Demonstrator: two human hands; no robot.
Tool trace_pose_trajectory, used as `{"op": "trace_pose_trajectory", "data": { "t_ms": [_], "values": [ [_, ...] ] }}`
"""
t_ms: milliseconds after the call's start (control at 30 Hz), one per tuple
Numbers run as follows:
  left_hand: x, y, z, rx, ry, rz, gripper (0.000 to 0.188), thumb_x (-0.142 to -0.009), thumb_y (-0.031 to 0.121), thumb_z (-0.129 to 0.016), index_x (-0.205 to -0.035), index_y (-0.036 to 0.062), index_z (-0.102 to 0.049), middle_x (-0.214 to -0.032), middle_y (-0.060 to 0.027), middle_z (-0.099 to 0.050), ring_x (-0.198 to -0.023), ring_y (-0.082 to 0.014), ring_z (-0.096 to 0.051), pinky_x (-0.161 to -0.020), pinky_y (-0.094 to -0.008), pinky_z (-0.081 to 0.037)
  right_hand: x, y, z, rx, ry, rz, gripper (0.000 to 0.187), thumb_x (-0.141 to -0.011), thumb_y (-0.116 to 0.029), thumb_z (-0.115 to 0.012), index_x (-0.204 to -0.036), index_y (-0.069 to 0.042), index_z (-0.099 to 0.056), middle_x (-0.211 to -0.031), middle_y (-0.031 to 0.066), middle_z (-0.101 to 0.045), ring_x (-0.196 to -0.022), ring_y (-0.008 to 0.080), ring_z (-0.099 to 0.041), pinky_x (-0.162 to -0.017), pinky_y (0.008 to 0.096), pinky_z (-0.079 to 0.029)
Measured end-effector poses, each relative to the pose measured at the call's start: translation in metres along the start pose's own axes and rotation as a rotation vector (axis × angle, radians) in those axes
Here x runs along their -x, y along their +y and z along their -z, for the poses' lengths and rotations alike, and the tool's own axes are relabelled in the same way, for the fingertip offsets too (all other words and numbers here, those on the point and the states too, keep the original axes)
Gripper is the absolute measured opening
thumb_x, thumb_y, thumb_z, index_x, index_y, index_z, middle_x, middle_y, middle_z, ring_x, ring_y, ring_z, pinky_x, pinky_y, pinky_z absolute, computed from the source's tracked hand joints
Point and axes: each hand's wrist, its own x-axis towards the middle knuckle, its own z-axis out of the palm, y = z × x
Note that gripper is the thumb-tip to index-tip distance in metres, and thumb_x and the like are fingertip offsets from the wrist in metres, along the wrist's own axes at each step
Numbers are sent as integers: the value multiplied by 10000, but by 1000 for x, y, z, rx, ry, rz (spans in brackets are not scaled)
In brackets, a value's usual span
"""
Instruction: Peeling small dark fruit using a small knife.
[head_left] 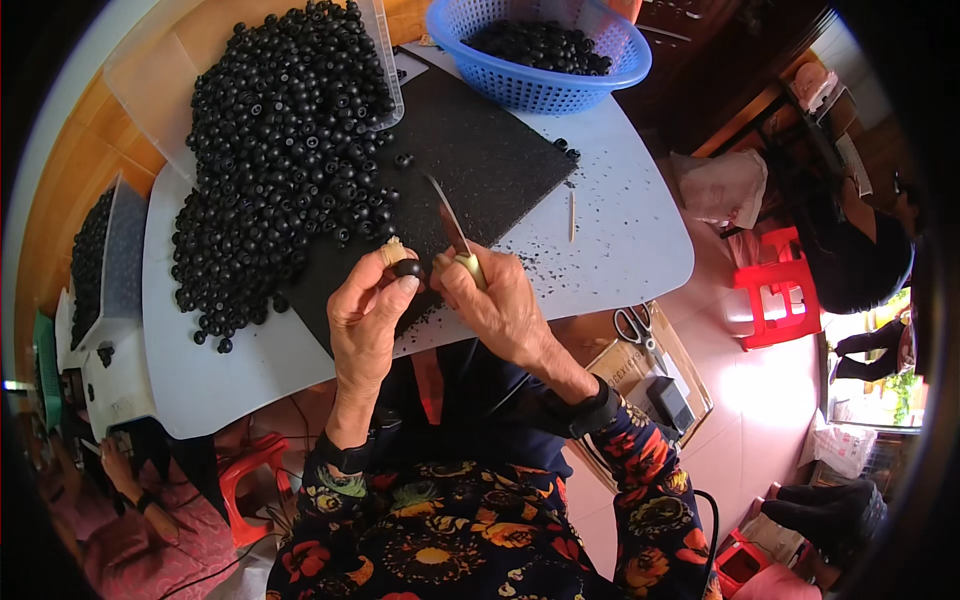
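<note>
My left hand (360, 325) pinches a small round black piece (408, 267) between thumb and fingers. A tan wrap (394, 250) covers one of its fingertips. My right hand (505, 305) grips a small knife (452, 218) by its pale handle, the blade pointing up and away from me. Both hands are close together above the near edge of a black board (480, 140). To their left, a large heap of black hollow, bead-like pieces (290, 180) spills from a tipped transparent bin (145, 85) onto the board and table.
A blue basket (540, 92) with more black pieces stands at the far side of the pale table (640, 230). Black shavings and a thin stick (572, 215) lie to the right. Scissors (634, 326) rest on a cardboard box (620, 370) below. Red stools (778, 295) and other people are around.
</note>
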Motion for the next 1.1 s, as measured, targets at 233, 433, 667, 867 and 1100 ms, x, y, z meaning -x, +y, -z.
{"op": "trace_pose_trajectory", "data": {
  "t_ms": [233,433,667,867,1100],
  "values": [
    [-1,2,0,105,-14,52,139,-862,70,-597,-986,7,-600,-866,9,-547,-798,-69,-506,-755,-219,-436,9,-3,-4,578,70,359,171,-798,-113,-603,-800,-18,-461,-723,158,-561,-638,382,-574,-514,439,-443],
    [0,2,-4,117,-19,73,161,-873,106,-588,-1012,27,-577,-900,-11,-553,-797,-90,-540,-768,-244,-459,9,4,-2,676,79,402,187,-805,-136,-607,-820,-29,-454,-700,131,-538,-601,357,-569,-503,422,-454],
    [-1,2,2,243,-11,165,307,-861,151,-588,-1125,6,-531,-988,-78,-564,-888,-149,-548,-849,-292,-433,12,0,-3,730,67,476,206,-805,-157,-619,-828,-42,-450,-687,106,-533,-568,326,-569,-477,400,-456],
    [0,-4,5,324,-43,160,287,-853,117,-594,-1112,3,-552,-1001,-59,-573,-934,-157,-557,-872,-302,-432,10,7,-2,708,80,485,209,-799,-157,-628,-829,-44,-455,-692,101,-543,-558,323,-574,-464,392,-459],
    [0,-1,6,312,-58,162,253,-851,96,-608,-1082,-6,-589,-979,-73,-614,-889,-132,-554,-836,-274,-432,9,7,-2,720,62,470,219,-789,-158,-639,-831,-43,-457,-695,103,-548,-571,324,-580,-477,395,-464]
  ]
}}
